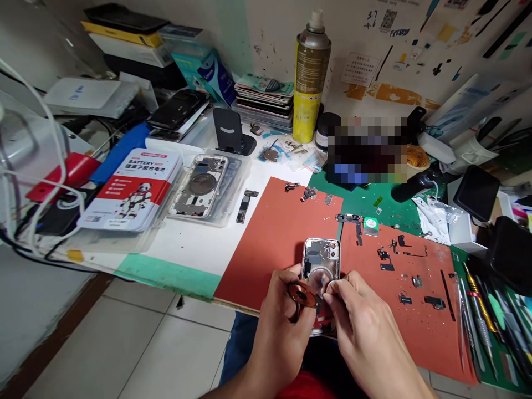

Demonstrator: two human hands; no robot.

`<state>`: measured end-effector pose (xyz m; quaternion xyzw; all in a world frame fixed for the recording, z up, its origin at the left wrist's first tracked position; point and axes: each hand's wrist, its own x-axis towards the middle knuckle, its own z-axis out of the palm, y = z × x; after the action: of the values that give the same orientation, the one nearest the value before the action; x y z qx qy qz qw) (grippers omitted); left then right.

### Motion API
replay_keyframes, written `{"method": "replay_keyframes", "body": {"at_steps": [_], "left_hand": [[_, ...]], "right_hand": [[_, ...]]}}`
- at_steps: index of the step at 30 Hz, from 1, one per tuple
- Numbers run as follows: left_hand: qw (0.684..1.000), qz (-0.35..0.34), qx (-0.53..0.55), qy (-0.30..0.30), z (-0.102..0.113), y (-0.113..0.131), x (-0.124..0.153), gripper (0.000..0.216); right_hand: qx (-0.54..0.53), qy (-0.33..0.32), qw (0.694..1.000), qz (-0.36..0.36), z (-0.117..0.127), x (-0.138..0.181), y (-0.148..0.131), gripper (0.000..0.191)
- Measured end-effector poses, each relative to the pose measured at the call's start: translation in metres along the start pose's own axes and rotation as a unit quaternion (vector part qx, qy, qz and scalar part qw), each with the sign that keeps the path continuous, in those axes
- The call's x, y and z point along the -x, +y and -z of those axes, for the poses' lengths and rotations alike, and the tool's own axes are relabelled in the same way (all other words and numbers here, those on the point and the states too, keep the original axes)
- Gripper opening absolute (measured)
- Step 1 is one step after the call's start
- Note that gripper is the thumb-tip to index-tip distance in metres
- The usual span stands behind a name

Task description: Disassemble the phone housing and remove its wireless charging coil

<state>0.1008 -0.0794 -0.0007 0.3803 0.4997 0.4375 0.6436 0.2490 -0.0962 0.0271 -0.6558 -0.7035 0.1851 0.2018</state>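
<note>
An opened phone housing [318, 256] is held at the near edge of the red mat, its camera holes at the far end and a pale ring in its middle. My left hand [281, 321] is closed around the housing's left side. A round copper charging coil [302, 295] sticks up between that hand's thumb and fingers, tilted over the housing. My right hand [366, 318] is closed, thumb and forefinger pinched together at the ring's right edge. What lies between those fingertips is too small to make out.
Loose phone parts [386, 257] lie about the red mat [266, 238]. Tweezers and screwdrivers [477, 310] line the right side. A second phone housing [199, 185] rests on a plastic box at left, beside a battery box [133, 188]. A yellow spray can [310, 83] stands behind.
</note>
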Motion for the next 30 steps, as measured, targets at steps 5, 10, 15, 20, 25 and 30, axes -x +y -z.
{"method": "replay_keyframes", "body": {"at_steps": [5, 10, 15, 20, 25, 30], "left_hand": [[1.0, -0.006, 0.01, -0.006, -0.0011, 0.0043, 0.0004, 0.025], [1.0, -0.011, -0.007, -0.003, 0.0004, 0.0029, 0.002, 0.027], [1.0, -0.01, 0.001, -0.004, -0.0008, 0.0011, 0.0, 0.03], [1.0, -0.003, 0.009, 0.0, -0.0016, 0.0035, -0.0002, 0.03], [1.0, -0.008, -0.005, 0.003, 0.0006, 0.0024, 0.0011, 0.031], [1.0, -0.01, -0.006, 0.004, 0.001, 0.0023, 0.0017, 0.031]], "right_hand": [[0.006, -0.002, 1.0, -0.003, -0.0005, 0.0001, -0.0001, 0.019], [-0.006, -0.009, 1.0, -0.014, -0.002, -0.0001, -0.0006, 0.021], [-0.01, -0.015, 1.0, -0.018, -0.0011, -0.0015, -0.0008, 0.021], [-0.005, -0.012, 1.0, -0.011, 0.0, -0.0024, -0.0023, 0.023], [-0.005, -0.005, 1.0, -0.002, -0.001, -0.0019, -0.0041, 0.024], [-0.002, -0.002, 1.0, 0.012, 0.0001, -0.0025, -0.0042, 0.025]]}}
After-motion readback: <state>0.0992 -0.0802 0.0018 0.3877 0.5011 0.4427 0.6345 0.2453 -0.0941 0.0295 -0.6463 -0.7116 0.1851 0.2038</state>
